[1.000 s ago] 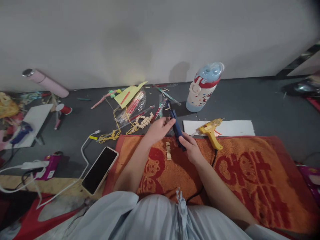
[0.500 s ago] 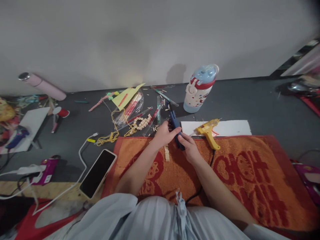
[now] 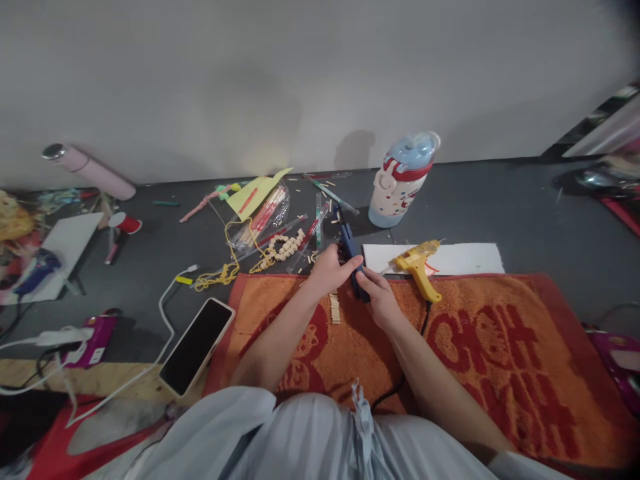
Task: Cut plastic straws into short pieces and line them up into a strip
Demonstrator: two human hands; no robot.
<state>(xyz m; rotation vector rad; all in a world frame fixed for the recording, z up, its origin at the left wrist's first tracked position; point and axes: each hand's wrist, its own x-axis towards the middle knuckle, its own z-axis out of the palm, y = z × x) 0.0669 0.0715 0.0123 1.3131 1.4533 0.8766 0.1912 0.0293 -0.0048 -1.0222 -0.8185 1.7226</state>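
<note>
Both of my hands are closed on a long dark blue hand tool that slants away from me over the towel's back edge; its exact kind is unclear. My left hand grips it from the left, thumb lying on top. My right hand wraps its near end from the right. Just below my left hand, short pale wooden sticks lie in a neat row on the orange towel. A yellow glue gun rests on a white board, right of my hands.
Behind my hands stands a water bottle. To the left lie a looped chain of wooden pieces, yellow yarn, a bag of sticks and a phone. A pink flask leans farther left.
My hands keep the same hold on the dark blue tool. The view has shifted very slightly; nothing else has visibly moved.
</note>
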